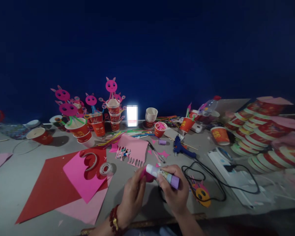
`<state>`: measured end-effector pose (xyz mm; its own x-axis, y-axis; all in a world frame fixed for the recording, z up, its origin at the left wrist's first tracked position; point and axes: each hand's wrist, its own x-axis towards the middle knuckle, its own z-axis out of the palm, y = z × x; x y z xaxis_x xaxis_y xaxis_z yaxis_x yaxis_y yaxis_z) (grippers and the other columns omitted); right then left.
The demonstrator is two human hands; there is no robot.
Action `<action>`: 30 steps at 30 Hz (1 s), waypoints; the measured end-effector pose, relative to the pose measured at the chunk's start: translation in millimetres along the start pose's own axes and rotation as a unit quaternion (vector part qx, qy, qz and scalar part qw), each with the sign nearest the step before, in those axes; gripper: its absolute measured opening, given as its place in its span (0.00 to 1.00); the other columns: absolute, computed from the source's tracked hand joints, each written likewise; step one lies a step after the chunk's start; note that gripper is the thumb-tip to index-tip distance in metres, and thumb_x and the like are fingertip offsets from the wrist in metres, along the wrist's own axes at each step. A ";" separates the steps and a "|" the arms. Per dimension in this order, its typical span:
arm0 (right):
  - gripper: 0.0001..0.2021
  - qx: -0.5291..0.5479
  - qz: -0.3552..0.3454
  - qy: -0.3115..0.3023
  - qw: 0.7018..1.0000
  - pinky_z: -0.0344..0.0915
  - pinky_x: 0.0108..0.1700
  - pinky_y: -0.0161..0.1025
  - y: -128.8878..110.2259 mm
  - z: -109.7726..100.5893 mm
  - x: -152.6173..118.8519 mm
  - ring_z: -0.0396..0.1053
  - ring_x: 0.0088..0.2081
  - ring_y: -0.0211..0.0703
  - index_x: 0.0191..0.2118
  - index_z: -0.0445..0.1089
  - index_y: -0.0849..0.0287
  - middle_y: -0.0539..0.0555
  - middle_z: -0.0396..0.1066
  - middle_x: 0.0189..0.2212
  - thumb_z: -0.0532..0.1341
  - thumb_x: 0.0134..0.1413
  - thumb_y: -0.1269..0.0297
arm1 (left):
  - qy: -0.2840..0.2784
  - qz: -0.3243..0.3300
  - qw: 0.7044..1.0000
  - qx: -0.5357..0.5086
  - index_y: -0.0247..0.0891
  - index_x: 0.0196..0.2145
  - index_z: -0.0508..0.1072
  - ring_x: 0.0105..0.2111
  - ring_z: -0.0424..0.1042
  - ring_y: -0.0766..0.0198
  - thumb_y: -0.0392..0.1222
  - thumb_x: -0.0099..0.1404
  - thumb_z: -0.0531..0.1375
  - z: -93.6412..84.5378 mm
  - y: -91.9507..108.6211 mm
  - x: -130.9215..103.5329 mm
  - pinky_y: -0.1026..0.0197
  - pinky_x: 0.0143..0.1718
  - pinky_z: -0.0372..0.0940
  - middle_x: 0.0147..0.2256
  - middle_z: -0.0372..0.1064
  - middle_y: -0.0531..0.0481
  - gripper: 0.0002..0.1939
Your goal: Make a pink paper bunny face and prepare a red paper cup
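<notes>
The right hand (pixel 175 190) grips a glue stick (pixel 167 176) — white end at a magenta paper piece (pixel 149 178) — which the left hand (pixel 134 192) pinches.

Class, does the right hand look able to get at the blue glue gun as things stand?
Probably not while occupied: the right hand grips a glue stick, though nothing seems to block the way to the blue glue gun beyond it.

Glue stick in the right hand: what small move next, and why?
Probably a light stroke of the glue stick across the pink piece. The right hand points its white end at that piece, which the left hand holds, and a purple cap lies off on the table. Whether they already touch is unclear.
</notes>
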<state>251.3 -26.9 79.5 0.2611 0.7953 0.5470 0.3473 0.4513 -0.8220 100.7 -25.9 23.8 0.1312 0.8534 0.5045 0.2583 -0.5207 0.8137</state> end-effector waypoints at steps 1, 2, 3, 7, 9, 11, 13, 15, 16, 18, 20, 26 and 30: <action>0.03 0.002 0.008 0.005 1.000 0.64 0.25 0.31 0.1 0.0 0.1 0.65 0.23 0.37 0.33 0.69 0.55 0.46 0.67 0.25 0.64 0.55 0.69 | 0.002 -0.001 1.000 0.009 0.40 0.61 0.63 0.47 0.78 0.56 0.37 0.74 0.52 0.0 0.0 -0.1 0.57 0.47 0.73 0.50 0.76 0.40 0.20; 0.03 0.004 0.011 0.006 1.000 0.63 0.25 0.31 0.1 0.1 0.0 0.65 0.23 0.36 0.32 0.69 0.55 0.46 0.66 0.24 0.64 0.55 0.69 | 0.000 -0.004 1.000 0.013 0.40 0.61 0.63 0.47 0.78 0.56 0.37 0.74 0.52 -0.2 0.4 0.2 0.57 0.46 0.73 0.50 0.76 0.40 0.20; 0.03 0.006 0.010 0.003 1.000 0.64 0.26 0.32 0.1 0.4 -0.2 0.66 0.23 0.37 0.32 0.69 0.55 0.46 0.67 0.25 0.64 0.55 0.69 | -0.007 -0.008 1.000 0.013 0.40 0.61 0.64 0.46 0.78 0.57 0.37 0.74 0.52 -0.4 1.1 0.8 0.58 0.45 0.73 0.49 0.76 0.40 0.19; 0.02 0.026 0.020 -0.012 0.999 0.66 0.28 0.33 0.7 1.6 -2.1 0.69 0.25 0.39 0.33 0.70 0.55 0.48 0.70 0.25 0.64 0.54 0.68 | -0.024 -0.004 1.000 -0.011 0.42 0.60 0.65 0.42 0.79 0.60 0.35 0.74 0.50 -1.0 4.0 4.0 0.61 0.42 0.74 0.47 0.78 0.43 0.18; 0.03 0.037 0.052 -0.002 0.998 0.64 0.25 0.32 1.9 1.6 -2.8 0.66 0.22 0.37 0.32 0.69 0.55 0.46 0.68 0.23 0.63 0.55 0.68 | -0.008 0.009 1.000 -0.008 0.42 0.61 0.64 0.44 0.79 0.59 0.36 0.74 0.52 -0.8 4.4 4.6 0.60 0.44 0.74 0.48 0.77 0.43 0.19; 0.04 0.045 0.073 -0.004 0.996 0.62 0.23 0.32 3.3 1.5 -3.3 0.64 0.20 0.36 0.31 0.68 0.55 0.45 0.67 0.22 0.63 0.55 0.67 | -0.001 0.007 1.000 -0.001 0.41 0.61 0.65 0.46 0.78 0.58 0.37 0.74 0.52 -0.6 4.4 4.5 0.58 0.46 0.73 0.49 0.77 0.42 0.19; 0.03 0.052 0.077 -0.023 0.995 0.62 0.23 0.32 4.4 1.6 -3.6 0.64 0.20 0.36 0.32 0.69 0.55 0.46 0.68 0.23 0.64 0.55 0.67 | -0.018 -0.008 1.000 -0.003 0.40 0.59 0.67 0.46 0.78 0.57 0.36 0.74 0.51 -0.5 4.2 4.1 0.58 0.45 0.74 0.49 0.77 0.41 0.18; 0.03 0.058 0.083 -0.031 0.994 0.63 0.23 0.32 5.6 1.6 -3.6 0.64 0.20 0.36 0.32 0.69 0.55 0.46 0.68 0.23 0.64 0.55 0.66 | -0.030 -0.017 0.999 -0.005 0.40 0.59 0.67 0.46 0.78 0.57 0.36 0.74 0.50 -0.6 3.7 3.1 0.58 0.45 0.74 0.49 0.77 0.41 0.18; 0.03 0.060 0.091 -0.026 0.994 0.62 0.22 0.32 6.1 1.5 -3.5 0.64 0.20 0.36 0.32 0.69 0.55 0.46 0.67 0.22 0.63 0.55 0.66 | -0.027 -0.017 0.999 -0.001 0.40 0.59 0.67 0.46 0.78 0.57 0.37 0.74 0.50 -0.6 3.3 2.5 0.58 0.45 0.74 0.50 0.77 0.41 0.18; 0.04 0.058 0.103 -0.012 0.993 0.61 0.21 0.32 6.8 1.2 -3.0 0.64 0.19 0.36 0.31 0.68 0.55 0.45 0.65 0.21 0.63 0.56 0.65 | -0.009 -0.016 1.000 0.012 0.40 0.60 0.66 0.47 0.78 0.56 0.39 0.74 0.52 -0.8 2.6 1.1 0.57 0.46 0.74 0.50 0.76 0.40 0.19; 0.04 0.057 0.103 -0.017 0.993 0.62 0.22 0.32 6.5 1.0 -2.4 0.64 0.20 0.37 0.31 0.68 0.56 0.45 0.66 0.21 0.63 0.56 0.65 | -0.015 -0.024 1.000 0.011 0.40 0.60 0.66 0.46 0.78 0.56 0.39 0.74 0.52 -1.2 2.8 0.4 0.57 0.46 0.74 0.49 0.77 0.40 0.19; 0.05 0.074 0.101 0.000 0.992 0.61 0.21 0.32 3.8 0.7 0.7 0.63 0.19 0.36 0.30 0.67 0.56 0.44 0.64 0.20 0.63 0.56 0.66 | -0.011 -0.020 1.000 -0.014 0.42 0.61 0.64 0.41 0.80 0.58 0.39 0.75 0.51 -2.7 5.0 1.3 0.59 0.42 0.74 0.47 0.77 0.42 0.19; 0.05 0.057 0.089 -0.009 0.994 0.62 0.22 0.32 1.4 0.9 0.8 0.64 0.20 0.36 0.30 0.68 0.56 0.46 0.66 0.21 0.64 0.55 0.66 | -0.032 -0.026 0.998 -0.045 0.44 0.61 0.63 0.34 0.80 0.63 0.38 0.76 0.50 -1.8 5.6 2.4 0.63 0.37 0.74 0.42 0.79 0.45 0.18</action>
<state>251.1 -25.3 78.7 0.2924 0.8736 0.3890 0.1932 0.3444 -0.9187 100.8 -26.8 30.0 0.1806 0.8778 0.4437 0.1800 -0.4730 0.8625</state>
